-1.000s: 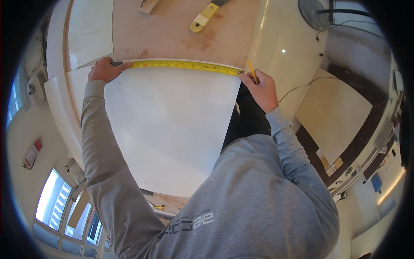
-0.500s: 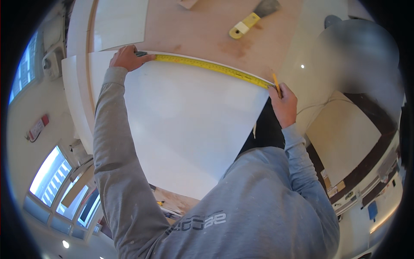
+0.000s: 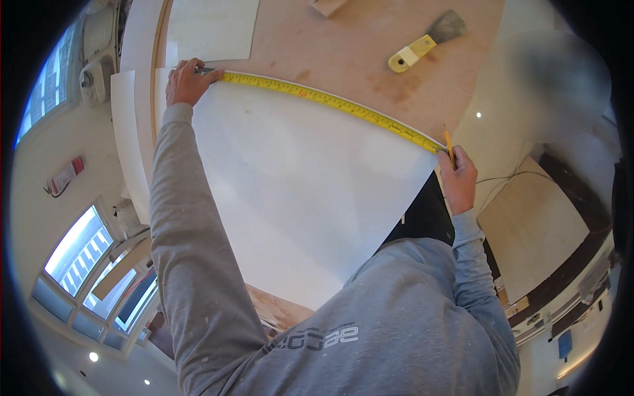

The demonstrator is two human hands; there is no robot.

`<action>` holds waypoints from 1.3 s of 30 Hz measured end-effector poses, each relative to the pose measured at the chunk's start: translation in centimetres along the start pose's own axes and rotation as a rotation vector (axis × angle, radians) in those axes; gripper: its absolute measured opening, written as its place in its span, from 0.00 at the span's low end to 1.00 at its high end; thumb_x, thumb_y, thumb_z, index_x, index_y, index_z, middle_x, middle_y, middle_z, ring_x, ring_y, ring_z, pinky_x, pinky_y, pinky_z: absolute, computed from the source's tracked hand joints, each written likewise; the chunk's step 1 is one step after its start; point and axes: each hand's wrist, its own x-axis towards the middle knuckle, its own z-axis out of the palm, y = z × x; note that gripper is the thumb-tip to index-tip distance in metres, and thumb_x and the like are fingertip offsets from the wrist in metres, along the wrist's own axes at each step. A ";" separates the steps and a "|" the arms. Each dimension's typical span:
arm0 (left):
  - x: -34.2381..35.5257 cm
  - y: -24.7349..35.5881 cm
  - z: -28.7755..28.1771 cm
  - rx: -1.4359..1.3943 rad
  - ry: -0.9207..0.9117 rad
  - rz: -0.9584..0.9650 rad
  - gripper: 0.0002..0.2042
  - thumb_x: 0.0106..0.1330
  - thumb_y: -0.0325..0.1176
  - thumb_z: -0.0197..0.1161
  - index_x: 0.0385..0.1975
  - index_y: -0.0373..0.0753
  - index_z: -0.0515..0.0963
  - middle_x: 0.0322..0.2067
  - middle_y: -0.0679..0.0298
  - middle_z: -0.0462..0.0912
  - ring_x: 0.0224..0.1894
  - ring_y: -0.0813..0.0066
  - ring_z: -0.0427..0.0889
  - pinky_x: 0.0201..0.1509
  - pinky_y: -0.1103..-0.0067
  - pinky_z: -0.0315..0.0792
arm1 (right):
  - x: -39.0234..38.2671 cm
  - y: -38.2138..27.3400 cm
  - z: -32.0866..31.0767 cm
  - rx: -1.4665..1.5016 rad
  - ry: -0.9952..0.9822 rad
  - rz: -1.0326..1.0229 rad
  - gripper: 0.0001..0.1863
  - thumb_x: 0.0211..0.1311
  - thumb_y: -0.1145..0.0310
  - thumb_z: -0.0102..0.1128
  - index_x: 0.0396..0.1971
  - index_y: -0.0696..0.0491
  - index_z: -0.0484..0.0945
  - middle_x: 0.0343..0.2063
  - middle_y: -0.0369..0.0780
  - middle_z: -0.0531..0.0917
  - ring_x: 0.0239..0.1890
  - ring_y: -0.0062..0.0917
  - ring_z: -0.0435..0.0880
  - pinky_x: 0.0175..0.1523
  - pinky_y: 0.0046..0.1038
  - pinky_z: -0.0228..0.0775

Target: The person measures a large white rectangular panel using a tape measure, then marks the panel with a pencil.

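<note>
A yellow tape measure (image 3: pixel 330 100) is drawn out along the far edge of a large white panel (image 3: pixel 284 191). At its left end, my left hand (image 3: pixel 188 84) is closed round the dark tape case, which shows only in part between thumb and fingers. My right hand (image 3: pixel 460 178) pinches the tape's other end at the panel's right corner. A yellow pencil (image 3: pixel 449 142) sticks up from the fingers of that same hand, its tip pointing away from me. The panel lies flat on a brown, stained work surface (image 3: pixel 290 39).
A scraper (image 3: pixel 426 43) with a yellow handle lies beyond the tape. Another white sheet (image 3: pixel 211 30) rests at the far left, beside a wooden strip (image 3: pixel 160 36). To the right is a beige board (image 3: pixel 535 224) with a cable across it. A red-and-white object (image 3: pixel 65 175) is at the left.
The view has shifted, so the panel, scraper and right hand appear further right. Both hands keep their hold at the two ends of the tape, which stays along the panel's edge.
</note>
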 end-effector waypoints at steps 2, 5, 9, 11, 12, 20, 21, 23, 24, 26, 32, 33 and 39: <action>0.1 -0.3 0.8 0.032 0.063 0.028 0.31 0.59 0.58 0.77 0.54 0.40 0.85 0.60 0.53 0.82 0.63 0.52 0.79 0.68 0.62 0.73 | 0.1 0.4 0.1 0.032 -0.013 0.013 0.16 0.68 0.65 0.64 0.27 0.60 0.72 0.18 0.38 0.67 0.24 0.18 0.63 0.29 0.30 0.61; -0.4 -0.6 2.5 0.097 0.210 0.089 0.32 0.59 0.61 0.76 0.57 0.45 0.84 0.65 0.54 0.77 0.70 0.51 0.72 0.72 0.54 0.67 | 0.3 1.5 -0.1 0.093 -0.022 0.032 0.16 0.68 0.64 0.64 0.28 0.60 0.72 0.18 0.37 0.67 0.24 0.19 0.64 0.29 0.30 0.61; -1.8 -2.4 4.3 0.184 0.397 0.152 0.30 0.63 0.59 0.73 0.62 0.51 0.81 0.70 0.56 0.71 0.77 0.51 0.62 0.76 0.42 0.55 | -0.1 -1.2 0.1 0.013 -0.035 0.014 0.16 0.68 0.64 0.65 0.27 0.58 0.72 0.18 0.37 0.67 0.23 0.19 0.64 0.29 0.31 0.62; -2.6 -1.4 4.8 0.095 0.528 0.252 0.28 0.66 0.53 0.73 0.64 0.53 0.78 0.70 0.57 0.69 0.76 0.49 0.62 0.77 0.40 0.53 | 0.3 -0.3 0.0 -0.031 -0.018 -0.025 0.17 0.68 0.62 0.65 0.28 0.59 0.73 0.17 0.42 0.70 0.23 0.23 0.66 0.29 0.34 0.63; -3.3 0.1 5.5 0.063 0.523 0.273 0.28 0.66 0.53 0.73 0.64 0.53 0.78 0.70 0.57 0.69 0.76 0.49 0.62 0.77 0.40 0.53 | 0.3 0.5 -0.1 -0.026 -0.014 -0.010 0.17 0.67 0.61 0.65 0.28 0.60 0.74 0.18 0.44 0.71 0.22 0.25 0.66 0.30 0.36 0.64; -14.7 14.0 10.3 -0.383 0.474 0.503 0.31 0.69 0.45 0.70 0.71 0.47 0.71 0.73 0.54 0.64 0.78 0.45 0.58 0.81 0.47 0.50 | -0.4 -0.3 -0.3 0.057 0.010 0.044 0.18 0.67 0.60 0.66 0.29 0.61 0.74 0.18 0.45 0.72 0.22 0.26 0.67 0.30 0.35 0.65; -15.8 16.3 9.9 -0.386 0.430 0.582 0.32 0.69 0.45 0.69 0.72 0.48 0.71 0.74 0.54 0.62 0.78 0.44 0.58 0.82 0.46 0.49 | -0.5 0.0 -0.5 0.068 0.004 0.043 0.18 0.67 0.60 0.66 0.29 0.61 0.74 0.18 0.45 0.73 0.22 0.26 0.68 0.30 0.35 0.65; -16.8 18.2 10.0 -0.420 0.415 0.552 0.33 0.67 0.46 0.70 0.72 0.50 0.71 0.75 0.54 0.60 0.79 0.47 0.53 0.82 0.46 0.49 | -0.6 -0.1 -0.6 0.057 -0.003 0.020 0.19 0.68 0.59 0.68 0.30 0.60 0.74 0.18 0.44 0.74 0.22 0.25 0.70 0.30 0.35 0.66; -16.9 18.8 10.1 -0.425 0.390 0.523 0.33 0.67 0.46 0.70 0.73 0.50 0.71 0.75 0.54 0.59 0.80 0.47 0.52 0.82 0.45 0.48 | -0.9 -0.2 -1.0 0.025 -0.050 0.000 0.20 0.68 0.58 0.69 0.32 0.60 0.75 0.18 0.44 0.75 0.22 0.24 0.71 0.31 0.34 0.67; -16.8 19.0 10.0 -0.423 0.371 0.498 0.33 0.67 0.46 0.70 0.73 0.50 0.70 0.76 0.54 0.58 0.80 0.47 0.51 0.82 0.45 0.47 | -1.1 -0.4 -1.3 0.002 -0.094 -0.023 0.20 0.68 0.56 0.70 0.34 0.59 0.76 0.19 0.43 0.75 0.22 0.23 0.73 0.31 0.33 0.68; -16.9 19.5 10.0 -0.438 0.368 0.514 0.34 0.69 0.42 0.69 0.75 0.48 0.67 0.76 0.52 0.58 0.80 0.43 0.51 0.81 0.50 0.53 | -1.5 3.1 1.2 0.288 -0.082 0.032 0.15 0.71 0.63 0.69 0.43 0.59 0.77 0.25 0.36 0.81 0.27 0.17 0.78 0.32 0.26 0.72; -16.9 19.6 10.0 -0.470 0.368 0.517 0.35 0.68 0.41 0.70 0.75 0.46 0.67 0.76 0.52 0.58 0.80 0.43 0.52 0.81 0.51 0.54 | -1.5 4.3 2.7 0.350 0.001 0.017 0.13 0.72 0.65 0.69 0.43 0.59 0.77 0.27 0.36 0.82 0.28 0.16 0.79 0.33 0.24 0.73; -17.0 19.4 10.4 -0.454 0.407 0.508 0.35 0.69 0.44 0.68 0.76 0.44 0.66 0.76 0.52 0.60 0.80 0.44 0.54 0.82 0.49 0.50 | -2.6 3.5 4.1 0.482 0.159 0.081 0.17 0.69 0.65 0.72 0.45 0.58 0.73 0.31 0.36 0.81 0.31 0.17 0.79 0.37 0.23 0.76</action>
